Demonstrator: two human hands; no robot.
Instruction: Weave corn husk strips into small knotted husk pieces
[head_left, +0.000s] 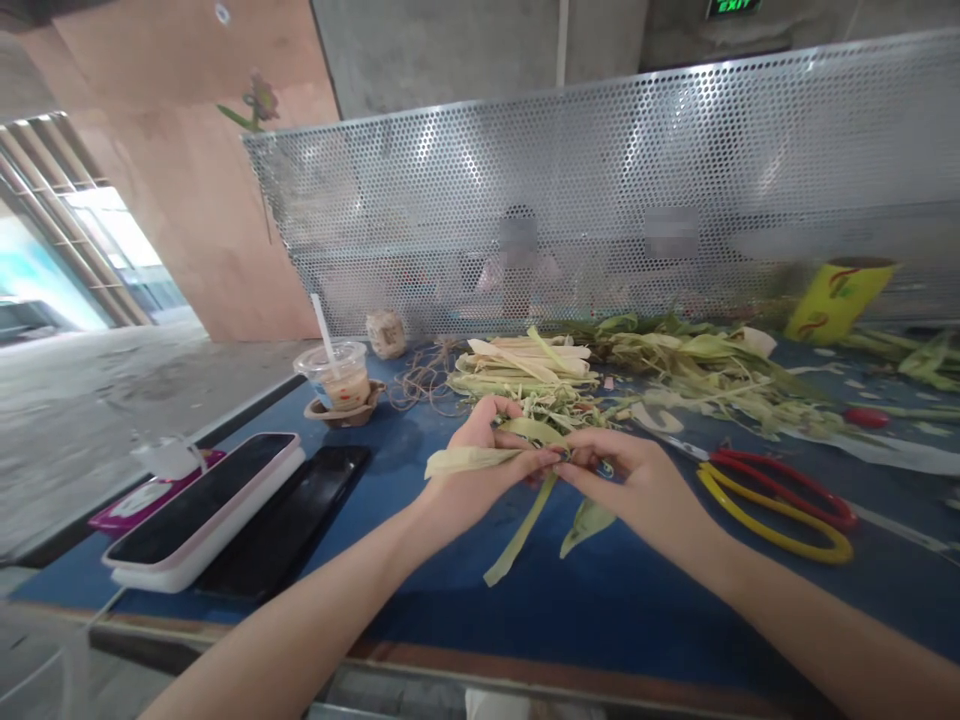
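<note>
Pale green husk strips [525, 535] are pinched between my two hands above the blue table. My left hand [484, 455] is closed on them, and one strip lies across its thumb, pointing left. The fingertips of my right hand [619, 470] press together on the same strips, touching the left fingertips. One strip hangs down between the hands, and a wider leaf piece [589, 522] hangs below the right fingers. The exact spot where the fingertips meet is partly hidden. Just beyond the hands lies a pile of shredded husk [559, 405].
Scissors with red and yellow handles [780, 510] lie right. Stacked husks [525, 362], leafy husks [690, 350] and a yellow container [840, 300] stand behind. Left are a drink cup [341, 378], twine [427, 375], a pink-edged device [210, 500] and a black phone [289, 520]. Perforated metal [600, 180] closes the back.
</note>
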